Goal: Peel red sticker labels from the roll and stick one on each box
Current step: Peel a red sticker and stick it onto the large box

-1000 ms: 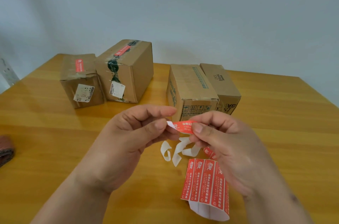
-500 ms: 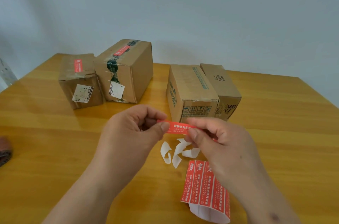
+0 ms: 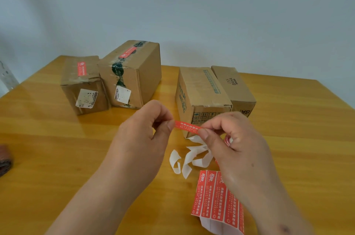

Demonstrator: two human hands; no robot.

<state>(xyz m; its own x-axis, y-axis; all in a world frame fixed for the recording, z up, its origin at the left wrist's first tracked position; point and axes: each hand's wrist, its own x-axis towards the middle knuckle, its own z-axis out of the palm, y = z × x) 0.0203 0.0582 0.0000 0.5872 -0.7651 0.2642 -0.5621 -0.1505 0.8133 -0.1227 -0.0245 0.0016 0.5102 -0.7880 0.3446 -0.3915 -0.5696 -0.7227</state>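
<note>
Pinching red sticker (image 3: 187,126) (long axis left-right, nearly level) between left hand (image 3: 142,138) and right hand (image 3: 236,150).

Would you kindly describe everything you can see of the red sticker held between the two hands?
The red sticker is a narrow strip, paper-like, with small white print along its face, too small to read. It is stretched roughly level in the air above the table, tilting slightly down toward the right. The left hand pinches its left end between thumb and fingers, and the right hand pinches its right end, so both ends are hidden. It hangs in front of the unlabelled box, above curled white backing strips; whether it touches the box cannot be told.
</note>
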